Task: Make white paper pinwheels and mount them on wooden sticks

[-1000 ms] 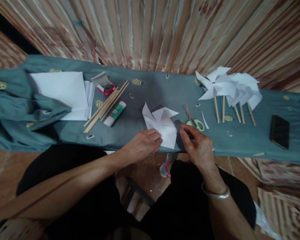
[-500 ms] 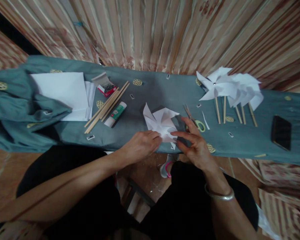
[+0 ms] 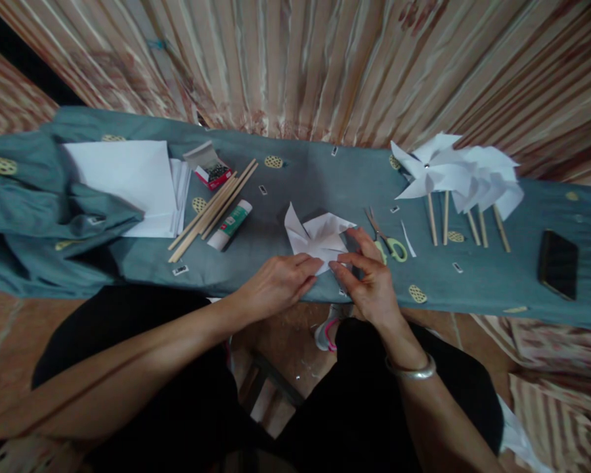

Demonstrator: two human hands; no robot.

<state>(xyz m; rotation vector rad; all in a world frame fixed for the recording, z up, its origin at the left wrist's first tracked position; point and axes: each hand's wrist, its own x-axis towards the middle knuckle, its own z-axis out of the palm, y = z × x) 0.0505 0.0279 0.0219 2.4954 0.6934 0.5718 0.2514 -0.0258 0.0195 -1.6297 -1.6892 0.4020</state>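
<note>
A white paper pinwheel (image 3: 320, 238), without a stick, lies on the cloth-covered table (image 3: 320, 177) in front of me. From its lower left edge, my left hand (image 3: 288, 279) holds it with closed fingers. My right hand (image 3: 367, 272) pinches the paper's lower right side between thumb and fingers, with another finger along the upper right blade. Fingertips hide part of the pinwheel's lower edge. Just beyond my right hand are scissors (image 3: 396, 248) with light green handles and a thin paper strip (image 3: 408, 238).
Left of the pinwheel lie a glue stick (image 3: 230, 225), several wooden sticks (image 3: 211, 211), an open red box (image 3: 211, 172) of small dark items and white paper sheets (image 3: 123, 177). Several pinwheels (image 3: 438, 167) on sticks and a phone (image 3: 558, 264) lie at right.
My right hand has moved left and inward, its thumb and fingers now closed on the pinwheel's lower edge. My left hand has shifted slightly right along the paper.
</note>
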